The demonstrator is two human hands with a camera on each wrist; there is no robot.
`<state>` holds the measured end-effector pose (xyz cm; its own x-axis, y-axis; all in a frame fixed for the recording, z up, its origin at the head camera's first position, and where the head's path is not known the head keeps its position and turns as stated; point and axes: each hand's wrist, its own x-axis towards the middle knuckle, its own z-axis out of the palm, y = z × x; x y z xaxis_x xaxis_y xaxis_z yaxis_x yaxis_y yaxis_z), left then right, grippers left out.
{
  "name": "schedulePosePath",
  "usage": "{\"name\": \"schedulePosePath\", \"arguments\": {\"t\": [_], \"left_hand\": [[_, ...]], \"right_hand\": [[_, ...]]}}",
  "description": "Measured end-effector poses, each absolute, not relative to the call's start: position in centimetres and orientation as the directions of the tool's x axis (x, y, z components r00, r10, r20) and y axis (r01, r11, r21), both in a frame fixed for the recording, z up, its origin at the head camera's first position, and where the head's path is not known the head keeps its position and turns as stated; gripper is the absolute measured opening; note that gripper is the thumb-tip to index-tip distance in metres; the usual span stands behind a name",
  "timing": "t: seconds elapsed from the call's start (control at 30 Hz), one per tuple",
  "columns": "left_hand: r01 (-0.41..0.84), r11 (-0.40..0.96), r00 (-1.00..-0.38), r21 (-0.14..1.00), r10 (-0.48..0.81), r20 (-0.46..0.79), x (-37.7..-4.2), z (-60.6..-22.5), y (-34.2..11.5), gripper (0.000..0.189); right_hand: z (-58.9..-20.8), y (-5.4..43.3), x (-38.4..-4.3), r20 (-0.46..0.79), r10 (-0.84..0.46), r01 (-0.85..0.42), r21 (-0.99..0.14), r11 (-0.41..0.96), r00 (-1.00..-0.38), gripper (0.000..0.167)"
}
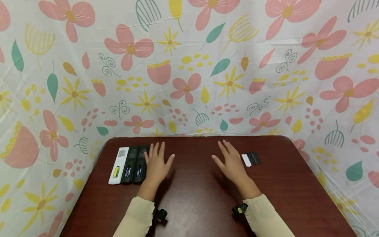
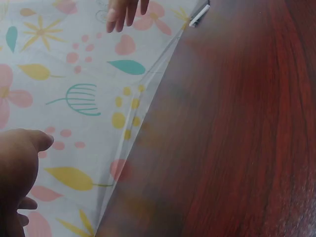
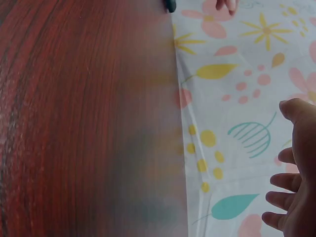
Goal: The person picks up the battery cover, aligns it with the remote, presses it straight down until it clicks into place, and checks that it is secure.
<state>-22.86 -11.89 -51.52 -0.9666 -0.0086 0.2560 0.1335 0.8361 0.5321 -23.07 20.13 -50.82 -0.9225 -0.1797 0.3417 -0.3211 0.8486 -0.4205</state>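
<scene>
My left hand [image 1: 157,167] hovers with fingers spread at the right side of three remote controls lying in a row. One is a white remote [image 1: 117,168]; beside it lie a black remote [image 1: 130,163] and a second black remote [image 1: 139,161], partly behind my fingertips. Their backs face up, with batteries [image 1: 116,171] showing in uncovered compartments. My right hand [image 1: 234,166], fingers extended, is just left of a white battery cover [image 1: 246,160] and dark battery covers [image 1: 253,158]. Both hands hold nothing. In the wrist views, the left hand [image 2: 19,163] and right hand [image 3: 301,168] appear at the edges.
A dark reddish wooden table [image 1: 195,197] carries everything. Behind it and along both sides hangs a white floral cloth [image 1: 189,65]. Each wrist wears a small black camera on a strap, such as the left wrist camera [image 1: 160,214].
</scene>
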Motion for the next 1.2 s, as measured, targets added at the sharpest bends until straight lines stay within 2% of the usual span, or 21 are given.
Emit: {"name": "schedulePosePath", "arguments": {"t": [0.37,0.77,1.2], "left_hand": [[0.117,0.837,-0.959,0.535,-0.043,0.278,-22.5,-51.8,-13.6,0.077],[0.089,0.838,-0.937,0.538,-0.113,0.332,-22.3,-52.1,-15.3,0.069],[0.046,0.844,-0.936,0.535,-0.150,0.318,-21.6,-52.8,-18.0,0.067]], "right_hand": [[-51.1,20.8,-23.1,0.348,-0.168,-0.306,-0.394,0.867,-0.922,0.066],[-52.1,22.1,-23.3,0.458,-0.153,-0.339,-0.355,0.871,-0.876,0.053],[-52.3,23.0,-23.0,0.416,-0.134,-0.301,-0.367,0.880,-0.900,0.049]]}}
